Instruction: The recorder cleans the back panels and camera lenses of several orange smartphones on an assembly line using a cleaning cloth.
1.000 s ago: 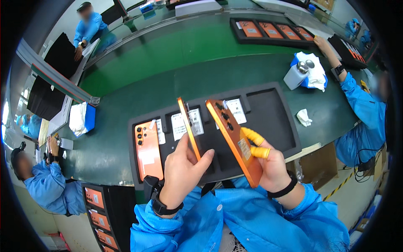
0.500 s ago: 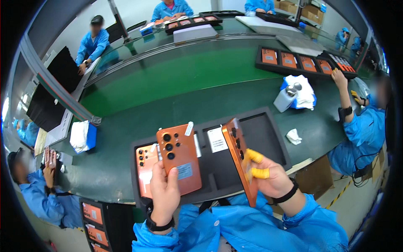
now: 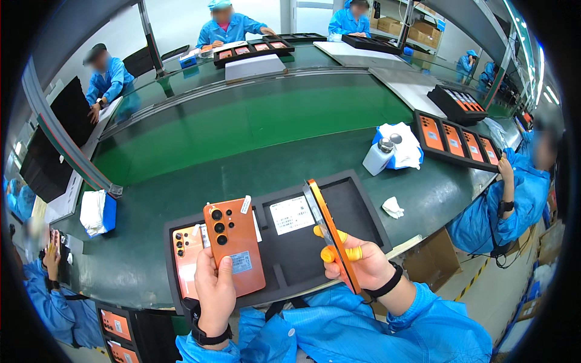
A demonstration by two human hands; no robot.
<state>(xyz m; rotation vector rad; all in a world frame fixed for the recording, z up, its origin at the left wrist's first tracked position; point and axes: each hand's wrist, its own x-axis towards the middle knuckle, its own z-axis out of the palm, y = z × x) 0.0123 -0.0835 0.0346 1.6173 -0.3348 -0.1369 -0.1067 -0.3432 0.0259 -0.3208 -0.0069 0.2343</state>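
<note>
My left hand point(image 3: 216, 289) is closed around the lower edge of an orange smartphone point(image 3: 247, 239), its camera side facing up, with a pale blue label and a white tab on it. In my right hand point(image 3: 368, 266), with yellow finger cots on the fingers, a second orange smartphone point(image 3: 334, 233) stands upright, nearly edge-on. Both phones are above a black foam tray point(image 3: 363, 209). Another orange phone point(image 3: 187, 266) lies in the tray's left part, partly covered by the left-hand phone. A white printed sheet point(image 3: 287, 216) lies in the tray between the two held phones.
A white pump bottle point(image 3: 378, 157) stands by a blue box of white wipes point(image 3: 400, 148); a crumpled wipe point(image 3: 393, 207) lies nearer. Another wipe box point(image 3: 98, 213) is at left. At right, a co-worker holds a tray of orange phones point(image 3: 457, 142). Beyond runs a green belt point(image 3: 242, 115).
My right-hand phone has turned from showing its camera back to nearly edge-on. The co-worker at right has pulled the phone tray nearer and tilted it. The whole view has shifted.
</note>
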